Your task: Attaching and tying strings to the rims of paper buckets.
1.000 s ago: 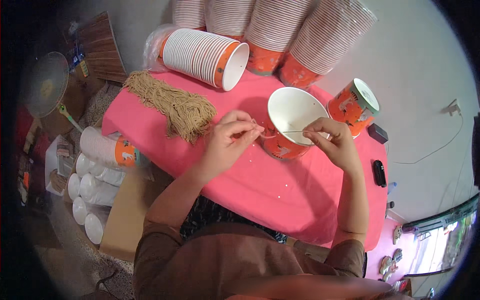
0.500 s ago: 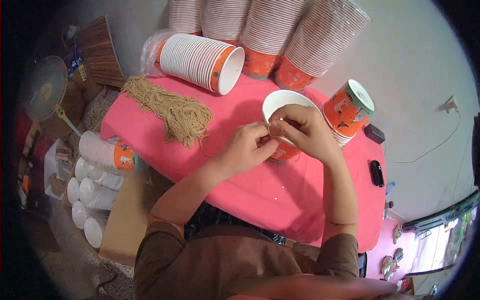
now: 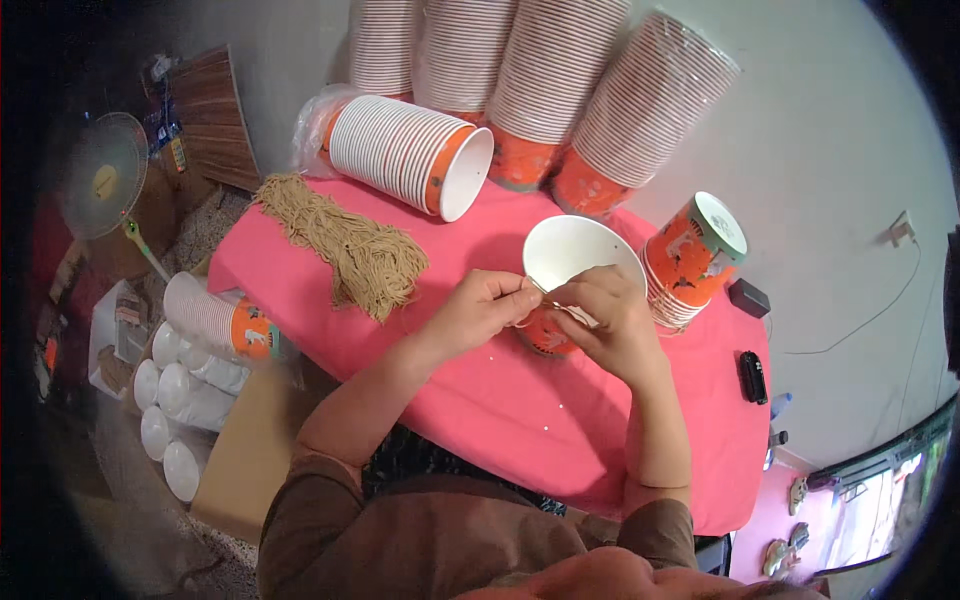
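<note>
A paper bucket (image 3: 570,245), white inside and orange outside, stands on the pink-covered table with its mouth up. At its near rim my left hand (image 3: 485,308) is closed, thumb and forefinger pinching a thin tan string (image 3: 541,288). Just right of it my right hand (image 3: 612,322) is closed too, its fingertips on the string in front of the bucket. A short loop of string hangs by the fingertips, partly hidden by them. Left of the hands lies a loose bundle of tan strings (image 3: 350,245).
A nested stack of buckets (image 3: 395,150) lies behind the string bundle. Tall wrapped stacks (image 3: 560,80) stand at the back. Upside-down buckets (image 3: 695,245), a dark box (image 3: 749,297) and a black object (image 3: 752,377) are at the right. A carton (image 3: 240,450) holds wrapped stacks at lower left.
My right hand has come down from over the bucket's mouth to its near rim, uncovering the white inside. The left hand stays by the rim. The whole view has shifted slightly.
</note>
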{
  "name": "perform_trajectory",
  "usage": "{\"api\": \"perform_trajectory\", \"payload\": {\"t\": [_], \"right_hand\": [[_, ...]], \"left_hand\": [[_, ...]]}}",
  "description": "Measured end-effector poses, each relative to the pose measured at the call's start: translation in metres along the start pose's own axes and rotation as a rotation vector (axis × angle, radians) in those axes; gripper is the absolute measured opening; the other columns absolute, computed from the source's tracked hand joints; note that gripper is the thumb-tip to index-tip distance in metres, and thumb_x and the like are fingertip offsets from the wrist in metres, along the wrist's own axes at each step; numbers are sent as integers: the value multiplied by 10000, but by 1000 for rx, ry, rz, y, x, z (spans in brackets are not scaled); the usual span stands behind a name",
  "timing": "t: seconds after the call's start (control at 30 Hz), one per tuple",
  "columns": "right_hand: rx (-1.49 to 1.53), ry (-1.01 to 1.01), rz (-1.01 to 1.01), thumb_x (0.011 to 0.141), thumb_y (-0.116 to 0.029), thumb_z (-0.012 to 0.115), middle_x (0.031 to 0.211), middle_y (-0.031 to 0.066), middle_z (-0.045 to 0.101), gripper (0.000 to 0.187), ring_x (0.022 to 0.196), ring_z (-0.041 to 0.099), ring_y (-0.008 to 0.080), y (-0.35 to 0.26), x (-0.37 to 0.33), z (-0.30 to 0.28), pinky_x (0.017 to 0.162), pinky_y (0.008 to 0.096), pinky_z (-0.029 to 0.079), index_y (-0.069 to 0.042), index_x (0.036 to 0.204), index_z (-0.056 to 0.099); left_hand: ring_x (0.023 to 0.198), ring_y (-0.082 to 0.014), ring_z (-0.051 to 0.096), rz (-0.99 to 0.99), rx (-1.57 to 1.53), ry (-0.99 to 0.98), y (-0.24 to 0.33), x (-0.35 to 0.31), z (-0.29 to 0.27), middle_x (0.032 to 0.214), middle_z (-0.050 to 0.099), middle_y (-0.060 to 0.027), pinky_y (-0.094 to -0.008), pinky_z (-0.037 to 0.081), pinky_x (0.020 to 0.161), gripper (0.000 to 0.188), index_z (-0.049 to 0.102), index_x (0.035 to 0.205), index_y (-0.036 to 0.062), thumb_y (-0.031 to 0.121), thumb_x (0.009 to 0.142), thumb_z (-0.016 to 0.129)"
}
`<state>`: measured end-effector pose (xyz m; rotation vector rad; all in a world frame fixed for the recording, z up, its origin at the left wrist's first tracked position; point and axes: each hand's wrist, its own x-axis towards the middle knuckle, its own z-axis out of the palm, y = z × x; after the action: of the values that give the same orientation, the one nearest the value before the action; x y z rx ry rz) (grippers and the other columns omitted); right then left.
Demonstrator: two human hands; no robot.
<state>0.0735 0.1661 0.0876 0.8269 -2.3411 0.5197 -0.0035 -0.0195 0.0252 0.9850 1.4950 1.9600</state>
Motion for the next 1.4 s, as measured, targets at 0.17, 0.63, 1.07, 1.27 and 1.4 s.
{"api": "perform_trajectory", "payload": {"t": [0.17,0.63,1.07,1.27,1.4], "right_hand": [[-60,-13,6,728,-26,716,761,91,609,137,735,594,267,6,-2,-3,700,380,461,-38,822,617],[153,85,-6,774,-18,682,773,82,620,71,740,594,249,8,2,-5,675,351,439,-22,803,617],[196,96,80,779,-39,703,764,79,629,63,734,594,226,11,-1,7,669,332,439,-24,799,646],[454,40,381,885,-104,635,691,32,594,152,655,533,107,14,-6,14,587,262,413,17,794,622],[514,4,439,943,-156,578,649,-2,528,253,621,456,62,12,-5,16,541,241,377,24,766,600]], "left_hand": [[680,-20,472,60,-13,27,-2,4,3,751,555,51,-194,391,600,173,639,953,-10,142,954,555],[698,-32,525,173,98,180,-2,-3,8,795,592,30,-192,433,620,117,623,995,-4,74,916,587],[790,-38,571,160,12,165,-10,4,17,839,609,18,-202,476,694,121,624,985,-2,59,880,625],[748,-35,573,352,351,312,-16,6,19,816,613,7,-207,472,630,61,611,879,8,35,848,655],[697,-27,551,416,334,385,-18,7,26,783,602,9,-197,447,595,36,613,864,8,23,852,644]]}}
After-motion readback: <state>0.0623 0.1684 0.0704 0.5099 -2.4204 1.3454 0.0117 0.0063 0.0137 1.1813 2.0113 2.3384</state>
